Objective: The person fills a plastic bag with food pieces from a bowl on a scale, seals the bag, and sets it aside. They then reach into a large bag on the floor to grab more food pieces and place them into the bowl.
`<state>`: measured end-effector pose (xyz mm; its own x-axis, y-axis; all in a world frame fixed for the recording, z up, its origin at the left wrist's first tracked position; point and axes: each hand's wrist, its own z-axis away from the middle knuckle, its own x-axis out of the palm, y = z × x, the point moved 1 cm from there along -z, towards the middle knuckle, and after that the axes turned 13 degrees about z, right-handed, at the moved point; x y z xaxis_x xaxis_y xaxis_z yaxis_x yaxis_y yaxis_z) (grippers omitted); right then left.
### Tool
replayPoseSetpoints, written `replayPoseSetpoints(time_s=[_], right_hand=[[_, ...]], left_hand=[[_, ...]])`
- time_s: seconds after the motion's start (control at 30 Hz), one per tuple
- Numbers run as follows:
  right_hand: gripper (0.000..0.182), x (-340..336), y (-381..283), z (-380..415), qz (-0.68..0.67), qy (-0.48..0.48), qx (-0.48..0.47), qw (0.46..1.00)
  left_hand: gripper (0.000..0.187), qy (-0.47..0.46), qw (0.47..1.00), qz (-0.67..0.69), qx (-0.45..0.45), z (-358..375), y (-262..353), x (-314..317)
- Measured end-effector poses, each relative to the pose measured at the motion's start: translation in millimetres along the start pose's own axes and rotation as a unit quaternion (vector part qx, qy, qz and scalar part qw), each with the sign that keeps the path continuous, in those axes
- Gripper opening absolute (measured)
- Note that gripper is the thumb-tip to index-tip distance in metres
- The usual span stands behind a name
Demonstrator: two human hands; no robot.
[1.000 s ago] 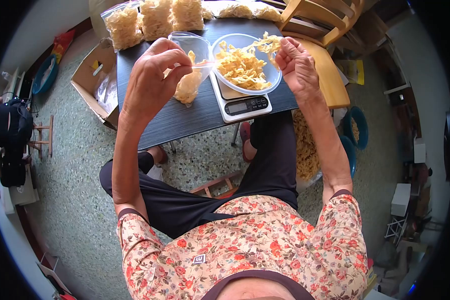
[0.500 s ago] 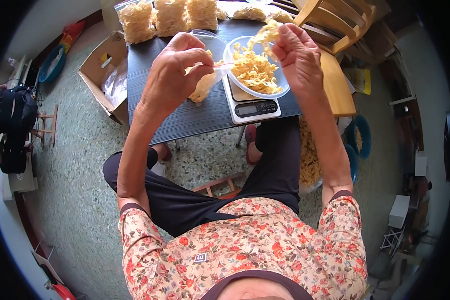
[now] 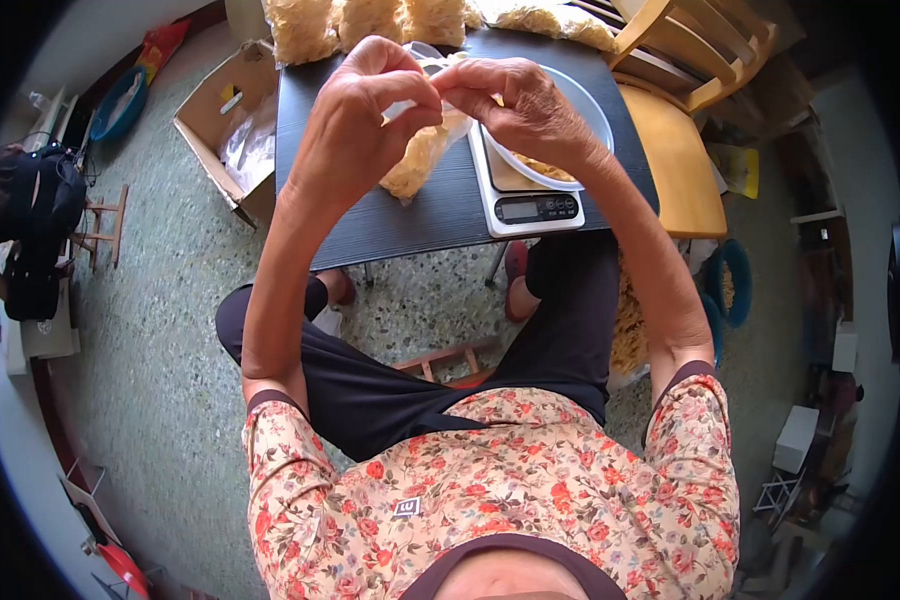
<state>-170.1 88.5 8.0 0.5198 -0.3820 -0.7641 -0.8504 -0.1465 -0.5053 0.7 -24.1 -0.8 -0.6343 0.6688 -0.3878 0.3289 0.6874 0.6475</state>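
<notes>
My left hand (image 3: 365,120) pinches the rim of a clear plastic bag (image 3: 413,170), which hangs below with pale yellow dried pieces inside. My right hand (image 3: 520,105) meets it at the bag's mouth, its fingers closed; what they hold is hidden. Behind my right hand and wrist a white bowl (image 3: 602,118) with more yellow pieces sits on a white digital scale (image 3: 536,213), largely covered by the hand.
Filled bags (image 3: 370,22) line the far edge of the dark table (image 3: 370,232). An open cardboard box (image 3: 205,120) is at the left, a wooden chair (image 3: 675,160) at the right. Blue basins (image 3: 735,285) stand on the floor.
My right hand has moved left from above the bowl to the bag's mouth, and the yellow pieces it held no longer show. The view has shifted slightly.
</notes>
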Motion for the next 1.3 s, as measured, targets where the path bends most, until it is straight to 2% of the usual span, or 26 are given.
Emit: replayPoseSetpoints(time_s=[0.07, 0.1, 0.17, 0.2, 0.3, 0.37, 0.43, 0.5, 0.53, 0.6, 0.63, 0.67, 0.77, 0.9, 0.97, 1.03, 1.23, 1.3], right_hand=[[0.015, -4, -1, -4, 0.122, -0.020, -0.093, 0.988], [0.015, -7, -1, -6, 0.121, -0.020, -0.094, 0.988], [0.017, -12, 3, -9, 0.039, -0.049, -0.066, 0.996], [0.017, -12, 6, -11, -0.073, -0.029, -0.063, 0.995], [0.018, -21, 14, -8, -0.171, 0.017, -0.034, 0.985], [0.014, -24, 18, -1, -0.185, 0.042, -0.018, 0.982], [0.011, -26, 9, 6, -0.199, 0.067, 0.000, 0.978], [0.015, -27, -3, 15, -0.182, 0.147, 0.074, 0.969], [0.014, -26, -5, 19, -0.152, 0.166, 0.082, 0.971], [0.013, -24, -9, 27, -0.179, 0.172, 0.107, 0.963], [0.013, -24, -10, 31, -0.190, 0.170, 0.116, 0.960], [0.013, -23, -10, 34, -0.193, 0.170, 0.116, 0.959], [0.012, -17, -11, 40, -0.216, 0.156, 0.140, 0.954], [0.012, -13, -18, 44, -0.222, 0.149, 0.118, 0.956], [0.014, -5, -29, 42, -0.170, 0.112, 0.059, 0.977], [0.028, 6, -37, 37, -0.087, 0.096, -0.033, 0.991], [0.014, 24, -27, 24, -0.016, 0.059, -0.063, 0.996], [0.007, 15, -31, 18, -0.012, 0.097, -0.099, 0.990]], left_hand=[[0.014, 0.001, 1.000, 0.001, 0.000, 0, -3, -3], [0.014, 0.003, 1.000, 0.004, 0.005, 0, -3, -5], [0.014, 0.006, 1.000, 0.001, 0.001, 0, 0, -9], [0.014, 0.009, 1.000, -0.006, -0.005, -1, 1, -11], [0.015, 0.018, 1.000, -0.019, -0.010, -1, 2, -14], [0.015, 0.025, 0.999, -0.025, -0.010, -1, 2, -15], [0.015, 0.070, 0.997, -0.020, 0.005, -2, 4, -15], [0.014, 0.105, 0.994, 0.006, 0.029, -2, 4, -15], [0.014, 0.140, 0.988, 0.035, 0.050, -3, 5, -15], [0.015, 0.151, 0.987, 0.010, 0.053, -2, 4, -14], [0.015, 0.160, 0.986, -0.012, 0.051, 0, 4, -12], [0.013, 0.125, 0.990, -0.059, 0.003, 7, 4, -11], [0.013, 0.139, 0.988, -0.053, -0.028, 18, 10, -8], [0.013, 0.136, 0.986, -0.032, -0.096, 28, 16, -10], [0.013, 0.127, 0.986, -0.048, -0.096, 31, 24, -7], [0.012, 0.104, 0.992, -0.013, -0.072, 32, 32, -1], [0.013, 0.048, 0.991, -0.071, -0.101, 38, 52, -18], [0.013, 0.030, 0.990, -0.106, -0.087, 36, 60, -27]])
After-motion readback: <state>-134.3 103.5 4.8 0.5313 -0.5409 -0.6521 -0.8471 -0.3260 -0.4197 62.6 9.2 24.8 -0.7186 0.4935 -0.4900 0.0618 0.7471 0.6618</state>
